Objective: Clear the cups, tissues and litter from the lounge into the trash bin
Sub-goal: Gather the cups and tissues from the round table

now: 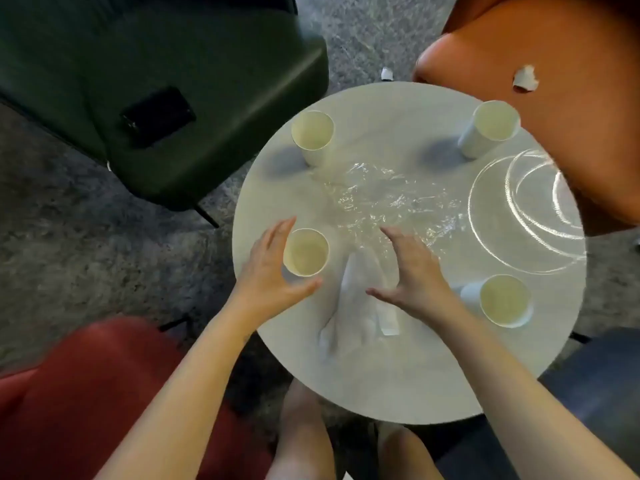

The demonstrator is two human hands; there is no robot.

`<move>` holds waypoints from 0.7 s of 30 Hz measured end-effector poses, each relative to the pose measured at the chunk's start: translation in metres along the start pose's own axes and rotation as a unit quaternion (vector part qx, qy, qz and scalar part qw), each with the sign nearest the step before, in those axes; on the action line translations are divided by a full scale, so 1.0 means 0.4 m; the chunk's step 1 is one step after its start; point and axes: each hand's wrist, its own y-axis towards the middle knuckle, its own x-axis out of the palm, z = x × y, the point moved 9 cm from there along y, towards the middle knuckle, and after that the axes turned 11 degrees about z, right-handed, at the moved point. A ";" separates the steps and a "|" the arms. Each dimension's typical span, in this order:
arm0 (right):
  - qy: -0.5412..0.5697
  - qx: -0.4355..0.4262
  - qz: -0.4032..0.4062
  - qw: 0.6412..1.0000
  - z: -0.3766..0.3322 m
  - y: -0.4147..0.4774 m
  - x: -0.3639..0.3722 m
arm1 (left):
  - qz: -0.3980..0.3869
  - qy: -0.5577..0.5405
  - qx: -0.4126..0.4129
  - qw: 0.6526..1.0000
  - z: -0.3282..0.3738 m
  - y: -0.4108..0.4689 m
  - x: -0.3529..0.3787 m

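Round worktop (408, 382) carries crinkled plastic wrap (391, 199), a soft tissue (349, 306) and light paper cups (312, 131); fingers released, the left hand (266, 271) flanks the nearest cup (305, 252), the right hand (415, 275) hovers above the tissue. The crushable cup likely wants a gentle side grip

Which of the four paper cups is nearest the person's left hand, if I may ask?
The near-left cup, framed between the left hand's thumb and fingers; the other three stand farther off.

Table (381, 375): cups (312, 133), tissue (353, 306), plastic wrap (388, 199), plate (519, 216)
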 end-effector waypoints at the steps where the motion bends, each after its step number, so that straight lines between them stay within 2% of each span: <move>1: -0.017 0.023 -0.008 1.000 0.018 0.015 0.026 | -0.020 0.007 0.005 1.000 -0.009 0.015 0.015; 5: -0.046 0.097 -0.009 0.994 0.063 0.033 0.099 | -0.053 0.046 0.051 0.996 -0.045 0.062 0.073; 8: -0.085 0.110 0.036 0.990 0.071 0.036 0.112 | -0.042 0.033 0.075 0.996 -0.059 0.093 0.080; 11: -0.063 0.123 0.091 0.986 0.058 0.035 0.100 | -0.032 0.023 0.086 0.996 -0.050 0.125 0.075; 14: -0.013 0.141 0.092 0.986 0.048 0.032 0.118 | -0.029 0.013 0.079 0.996 -0.034 0.162 0.068; 18: -0.009 0.150 0.103 0.983 0.050 0.028 0.111 | -0.035 0.022 0.073 0.996 -0.007 0.194 0.058; 21: -0.001 0.161 0.133 0.978 0.059 0.022 0.070 | 0.005 0.063 0.135 0.989 0.053 0.193 0.027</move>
